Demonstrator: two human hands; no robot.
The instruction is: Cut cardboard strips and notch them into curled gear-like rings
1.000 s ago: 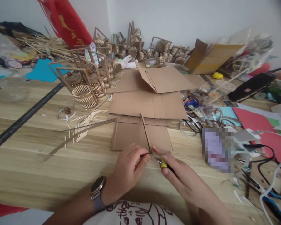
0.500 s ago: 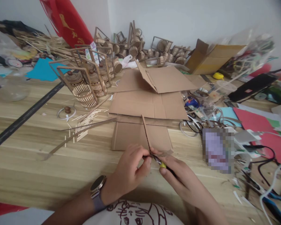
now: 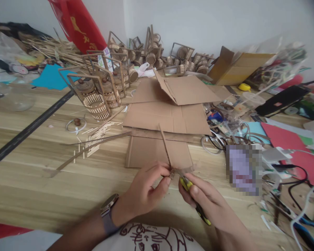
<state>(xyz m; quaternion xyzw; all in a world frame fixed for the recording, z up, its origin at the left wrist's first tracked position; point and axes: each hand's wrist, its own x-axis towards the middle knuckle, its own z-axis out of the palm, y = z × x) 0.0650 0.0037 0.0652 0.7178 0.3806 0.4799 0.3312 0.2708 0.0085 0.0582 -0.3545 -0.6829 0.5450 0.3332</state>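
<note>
My left hand (image 3: 143,190), with a watch on its wrist, pinches the near end of a thin cardboard strip (image 3: 165,144) that rises up and away over the flat cardboard sheets (image 3: 170,116). My right hand (image 3: 206,202) is closed around a yellow and black utility knife (image 3: 192,197), and the blade tip meets the strip right beside my left fingertips. Both hands hover just above the wooden table (image 3: 42,181) at its near edge.
Small woven lantern-like models (image 3: 99,94) stand at back left, with more of them heaped by the wall. Loose sticks (image 3: 91,144) and long strips lie left of the cardboard. At right are cables, coloured paper (image 3: 288,139), scissors and an open box (image 3: 238,64).
My right hand has turned the knife so that more of its handle shows below the fist. The left hand keeps its pinch on the strip. The view has shifted slightly.
</note>
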